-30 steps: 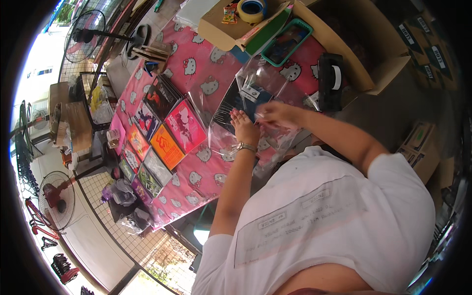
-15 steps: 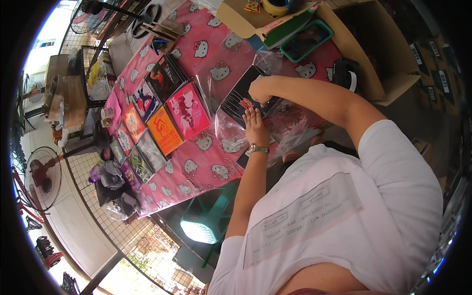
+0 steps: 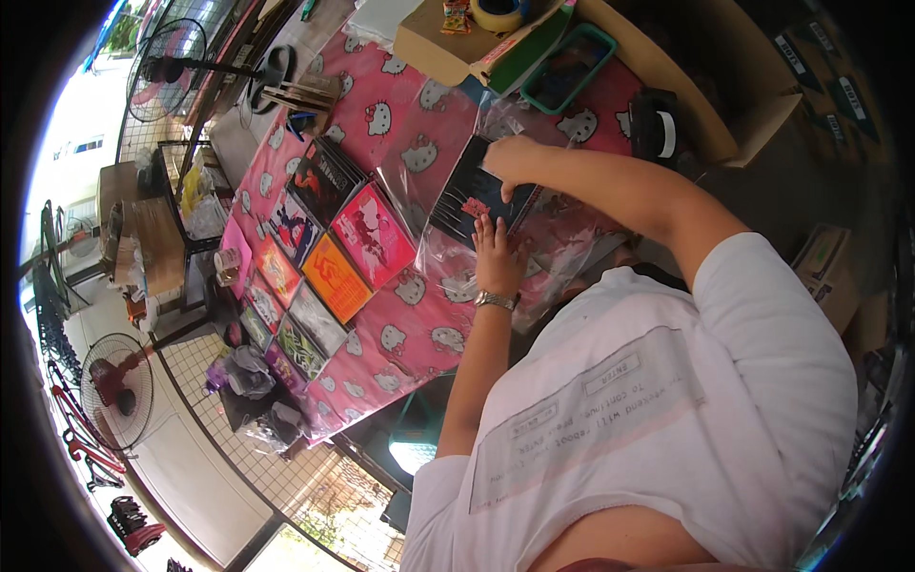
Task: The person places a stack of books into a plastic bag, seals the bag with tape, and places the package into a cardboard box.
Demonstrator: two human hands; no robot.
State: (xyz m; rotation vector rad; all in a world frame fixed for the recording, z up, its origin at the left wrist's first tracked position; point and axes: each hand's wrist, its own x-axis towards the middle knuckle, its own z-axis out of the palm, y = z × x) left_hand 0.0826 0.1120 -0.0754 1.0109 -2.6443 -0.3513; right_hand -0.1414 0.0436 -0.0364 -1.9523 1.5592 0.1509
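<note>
A flat black printed piece [image 3: 456, 195] with pale streaks and a small red design lies on the table in front of me, clear plastic [image 3: 443, 253] around its edges. My left hand [image 3: 496, 257], with a metal-banded watch at the wrist, rests its stretched, slightly spread fingers on the near edge by the red design. Over the far right part of the piece bends my right hand [image 3: 515, 162]. Its thumb points down, apart from the other fingers, which are mostly hidden. Left of the piece, several flat square printed packs lie in rows, among them a pink one [image 3: 374, 235] and an orange one [image 3: 335, 278].
A pink cartoon-cat tablecloth [image 3: 391, 338] covers the table. Toward the far right are a green basket [image 3: 572, 71], a cardboard box [image 3: 701, 91], a tape roll [image 3: 500, 17] and a black device [image 3: 653, 129]. A fan [image 3: 116, 391] stands at the left, a teal stool [image 3: 412, 439] below the table.
My view has shifted a little, so the table's things sit differently in the picture. My right thumb has moved away from its curled fingers. My left hand stays on the black piece.
</note>
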